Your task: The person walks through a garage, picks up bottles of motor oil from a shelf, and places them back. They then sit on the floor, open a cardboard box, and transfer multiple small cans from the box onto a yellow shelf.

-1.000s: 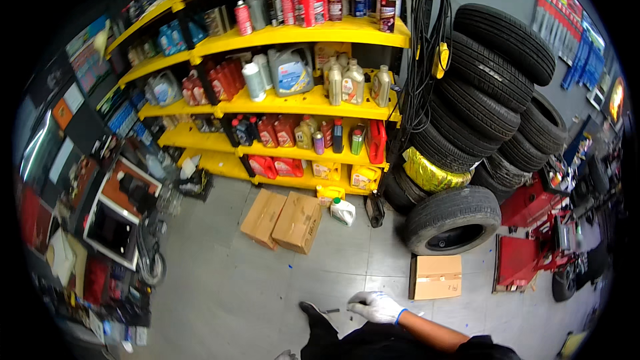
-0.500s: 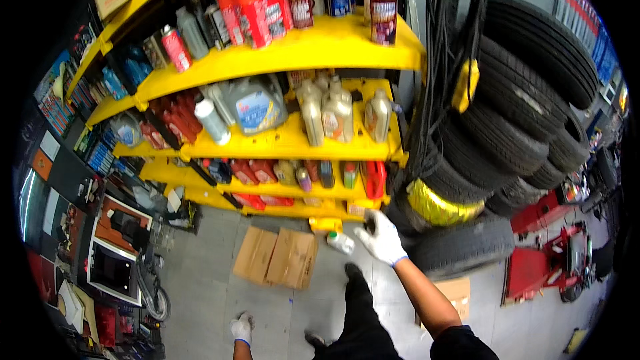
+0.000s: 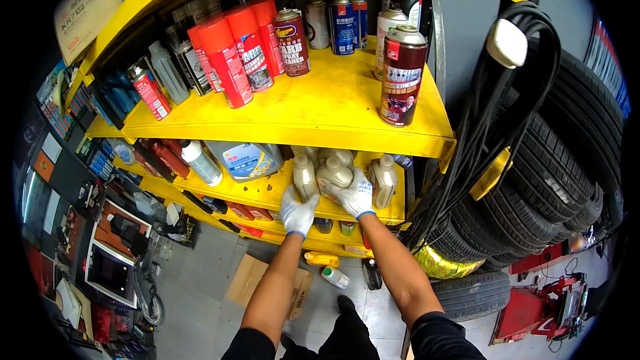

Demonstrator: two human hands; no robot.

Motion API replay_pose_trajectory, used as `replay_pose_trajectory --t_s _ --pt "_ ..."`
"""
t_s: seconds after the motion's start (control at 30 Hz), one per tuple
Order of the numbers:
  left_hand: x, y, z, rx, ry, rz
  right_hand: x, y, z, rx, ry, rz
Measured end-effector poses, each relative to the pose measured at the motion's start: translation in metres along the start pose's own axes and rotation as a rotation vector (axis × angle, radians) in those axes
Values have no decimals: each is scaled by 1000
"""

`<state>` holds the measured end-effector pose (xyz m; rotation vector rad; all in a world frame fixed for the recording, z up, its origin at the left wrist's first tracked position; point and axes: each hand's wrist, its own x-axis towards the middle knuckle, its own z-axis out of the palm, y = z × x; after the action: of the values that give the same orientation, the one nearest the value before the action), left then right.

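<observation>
Bottle handling at the middle yellow shelf (image 3: 270,191), touching the lower front of the left gold-beige bottle (image 3: 305,175) with the white-gloved left hand (image 3: 298,214), and touching the lower right side of the middle gold-beige bottle (image 3: 335,171) with the white-gloved right hand (image 3: 352,195). Curving fingers toward the plastic on both sides, yet not being able to tell a firm clamp from a light touch, given palms facing away from the camera. Working with both bottles near the shelf's front edge, side by side, and having the right gold-beige bottle (image 3: 385,181) standing just beside the right glove. Probably doing best by wrapping thumb and fingers around each broad body, not pinching at the narrow cap, and by pressing evenly, so as not to be tipping a neighbour. Also minding the upper yellow shelf (image 3: 300,108) overhanging close above, allowing for the blue-labelled grey jug (image 3: 247,161) at left, and guiding the right elbow clear of the hanging black cables (image 3: 477,127), likely being the easiest things to snag.
</observation>
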<state>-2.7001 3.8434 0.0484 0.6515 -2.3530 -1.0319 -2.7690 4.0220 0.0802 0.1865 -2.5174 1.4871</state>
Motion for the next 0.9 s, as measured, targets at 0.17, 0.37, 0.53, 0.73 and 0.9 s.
replay_pose_trajectory --t_s 0.17,0.37,0.53,0.73,0.9 --pt "37 -17 32 -65 60 -183 -42 -18 -2 107 110 147" --pt "48 -87 -8 -579 -135 -201 -132 1 -10 1154 255 269" --pt "-40 -176 -130 -1508 -414 -656 -234 -19 19 1446 12 408" --pt "-185 -439 -347 -1638 -210 -868 -369 -76 155 1430 -605 578" --pt "-233 -480 -580 -1882 -277 -406 -488 -195 346 1430 -788 964"
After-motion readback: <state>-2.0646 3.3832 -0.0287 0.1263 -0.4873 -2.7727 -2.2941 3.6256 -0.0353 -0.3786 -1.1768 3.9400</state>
